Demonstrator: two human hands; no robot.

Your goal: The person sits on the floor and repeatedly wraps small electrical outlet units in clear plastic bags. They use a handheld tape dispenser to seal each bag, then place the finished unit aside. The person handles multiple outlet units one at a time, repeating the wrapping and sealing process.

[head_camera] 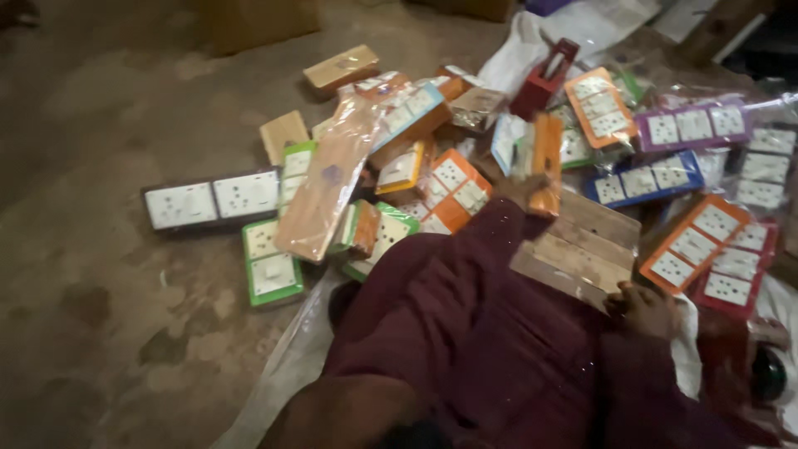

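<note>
My left hand reaches out of a maroon sleeve into a pile of switch-and-socket boards. It grips a narrow orange board, held on edge above the pile. My right hand sits lower right, its fingers curled on the near corner of a bare wooden board that lies flat between both hands. An orange-framed board with white sockets lies just right of the wooden one.
Several more boards lie about: a dark double one at far left, a green one, a plastic-wrapped wooden one, and purple, blue and red ones. The concrete floor spreads left.
</note>
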